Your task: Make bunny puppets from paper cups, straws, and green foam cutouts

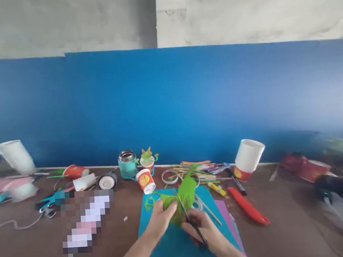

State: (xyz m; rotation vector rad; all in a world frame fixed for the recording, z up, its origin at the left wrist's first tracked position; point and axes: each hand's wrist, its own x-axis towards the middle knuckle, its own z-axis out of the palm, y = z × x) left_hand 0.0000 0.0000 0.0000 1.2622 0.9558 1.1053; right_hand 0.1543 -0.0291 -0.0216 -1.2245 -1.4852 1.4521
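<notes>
My left hand is closed on a green sheet of paper, thumb on top near its left part. Drawn shapes show on the sheet. In my right hand is a pair of dark-handled scissors, with the blades lying across the green paper and pointing away to the upper left. Whether the blades are parted is hard to tell. Both hands are above a blue sheet on the table. Cut green scraps lie beyond my left hand.
Behind the sheet are a teal jar, a tipped paper cup, a decorated cup figure, tape rolls and several coloured sticks. To the right lie a yellow glue stick, a red tool and stacked white cups.
</notes>
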